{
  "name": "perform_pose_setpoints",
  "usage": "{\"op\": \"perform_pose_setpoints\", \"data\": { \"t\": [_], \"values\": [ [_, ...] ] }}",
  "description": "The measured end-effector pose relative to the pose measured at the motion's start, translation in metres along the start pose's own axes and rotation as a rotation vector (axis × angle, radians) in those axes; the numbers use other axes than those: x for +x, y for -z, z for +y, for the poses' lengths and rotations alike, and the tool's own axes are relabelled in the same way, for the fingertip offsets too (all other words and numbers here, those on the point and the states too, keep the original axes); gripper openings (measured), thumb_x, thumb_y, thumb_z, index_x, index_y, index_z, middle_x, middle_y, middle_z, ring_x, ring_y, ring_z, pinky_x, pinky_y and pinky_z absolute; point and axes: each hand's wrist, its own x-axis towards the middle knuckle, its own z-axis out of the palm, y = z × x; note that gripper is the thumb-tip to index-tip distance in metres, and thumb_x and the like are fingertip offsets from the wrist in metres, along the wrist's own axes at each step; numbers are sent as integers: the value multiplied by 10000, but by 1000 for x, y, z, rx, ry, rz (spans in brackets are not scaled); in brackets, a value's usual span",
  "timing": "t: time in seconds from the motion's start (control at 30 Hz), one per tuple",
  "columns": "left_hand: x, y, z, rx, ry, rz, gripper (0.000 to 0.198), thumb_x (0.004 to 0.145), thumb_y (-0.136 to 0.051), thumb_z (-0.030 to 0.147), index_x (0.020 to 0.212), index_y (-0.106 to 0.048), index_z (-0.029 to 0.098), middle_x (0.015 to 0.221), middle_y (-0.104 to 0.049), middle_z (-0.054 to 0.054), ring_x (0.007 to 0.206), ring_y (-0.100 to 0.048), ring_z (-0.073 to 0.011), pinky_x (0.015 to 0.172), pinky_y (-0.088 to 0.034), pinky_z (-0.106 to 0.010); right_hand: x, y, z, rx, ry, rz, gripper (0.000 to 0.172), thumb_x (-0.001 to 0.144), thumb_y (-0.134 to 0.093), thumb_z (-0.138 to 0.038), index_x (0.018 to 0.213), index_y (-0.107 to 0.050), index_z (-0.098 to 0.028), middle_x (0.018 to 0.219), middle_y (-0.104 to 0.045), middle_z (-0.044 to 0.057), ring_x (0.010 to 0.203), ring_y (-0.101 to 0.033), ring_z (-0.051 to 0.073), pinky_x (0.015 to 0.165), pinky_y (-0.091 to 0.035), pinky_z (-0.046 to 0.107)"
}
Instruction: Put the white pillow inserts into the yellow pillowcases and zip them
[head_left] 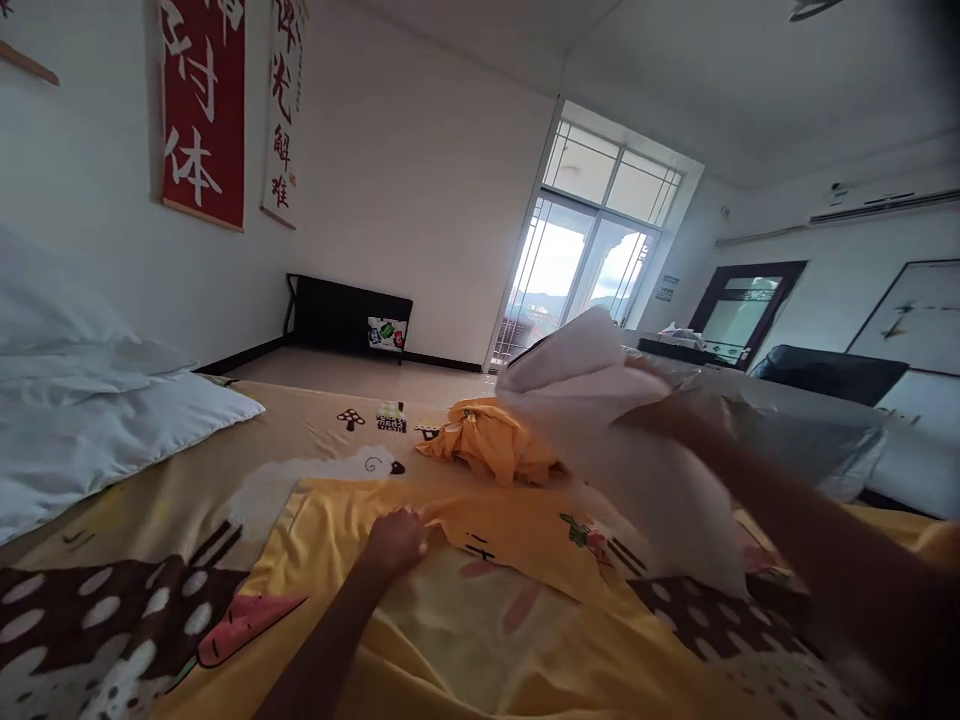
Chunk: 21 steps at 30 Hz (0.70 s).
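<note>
Holding a white pillow [592, 400] up in the air, the right hand [664, 412] is blurry. Its fingers are closed on the pillow's soft side, and some of them are hidden in the cloth. The pillow hangs above the far right corner of the yellow cover [450, 610].

The yellow cover lies flat on the bed sheet [315, 425], which has a sheep and little mushrooms on it. The left hand [397, 542] rests on the cover's far edge. Its fingers [421, 540] are curled shut, and they pinch that edge, so the cloth is right under and between them. The two hands are well apart, and the pillow does not touch the left hand.

Just past the yellow cover sits a crumpled orange cloth [487, 442], next to the pillow's low side. Off to the left of the cover lies some white bedding [97, 430]. High on the wall, far behind the cover's left side, hangs a red banner [204, 110]. Far behind the cover a glass door [577, 270] shines with daylight.
</note>
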Motion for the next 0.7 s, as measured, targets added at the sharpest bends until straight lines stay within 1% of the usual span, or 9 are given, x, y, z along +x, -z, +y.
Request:
{"op": "perform_pose_setpoints", "data": {
  "t": [0.1, 0.17, 0.23, 0.3, 0.37, 0.47, 0.53, 0.6, 0.7],
  "values": [
    [7, -34, -6, 10, 0, -37, 395, 763, -474, 147, 1141, -590, 145, 1082, -632, -158, 1012, -590, -286, 813, -469, -388, 13, 49, 16, -8, 44, 26, 266, 788, -528, -476, 768, -566, -213, 780, -614, 64, 722, -566, 191, 691, -430, 399],
    [9, -42, -11, -6, 2, -51, 367, 781, -424, 125, 1096, -612, 147, 1058, -641, -145, 990, -598, -268, 813, -467, -373, 21, 65, 3, -36, 126, -16, 268, 734, -579, -497, 731, -566, -230, 804, -612, 57, 767, -575, 218, 732, -427, 440],
    [10, -43, -17, -37, 16, -47, 329, 810, -385, 140, 1019, -639, 132, 1014, -648, -150, 951, -608, -252, 806, -460, -358, 25, 64, -28, -57, 214, -137, 184, 723, -600, -412, 742, -584, -230, 848, -621, 53, 843, -581, 239, 781, -428, 457],
    [10, -40, -21, -90, 40, -19, 311, 836, -364, 178, 932, -656, 129, 980, -649, -152, 904, -612, -230, 790, -448, -337, 22, 46, -70, -74, 262, -276, 92, 723, -588, -265, 789, -607, -205, 891, -634, 60, 917, -581, 243, 834, -424, 449],
    [11, -36, -24, -168, 68, 25, 285, 836, -383, 222, 841, -657, 144, 928, -651, -129, 856, -605, -202, 755, -431, -302, 10, 15, -113, -85, 283, -404, 127, 681, -591, -165, 807, -608, -173, 864, -643, 66, 899, -592, 230, 867, -417, 424],
    [12, -33, -27, -329, 118, 74, 229, 777, -439, 235, 669, -620, 146, 726, -632, -81, 718, -580, -170, 624, -384, -245, -20, -45, -162, -19, 327, -601, 193, 674, -598, -191, 865, -592, -170, 882, -646, 73, 854, -593, 219, 816, -423, 371],
    [15, -33, -29, -461, 149, 87, 201, 719, -468, 230, 574, -573, 138, 589, -579, -47, 619, -544, -152, 540, -330, -223, -40, -83, -181, 42, 374, -695, 260, 653, -593, -201, 910, -579, -169, 900, -641, 74, 871, -588, 219, 810, -411, 347],
    [18, -34, -32, -602, 184, 107, 191, 689, -467, 243, 553, -547, 133, 544, -546, -20, 574, -513, -136, 494, -296, -212, -53, -112, -192, 74, 410, -770, 295, 629, -583, -197, 921, -573, -157, 882, -639, 78, 855, -589, 214, 814, -403, 331],
    [23, -36, -36, -790, 259, 137, 217, 672, -455, 294, 560, -536, 126, 539, -530, -6, 542, -483, -126, 461, -283, -207, -59, -132, -196, 103, 473, -778, 500, 581, -579, -198, 1071, -542, -108, 862, -640, 92, 831, -590, 224, 924, -349, 376]
  ]
}}
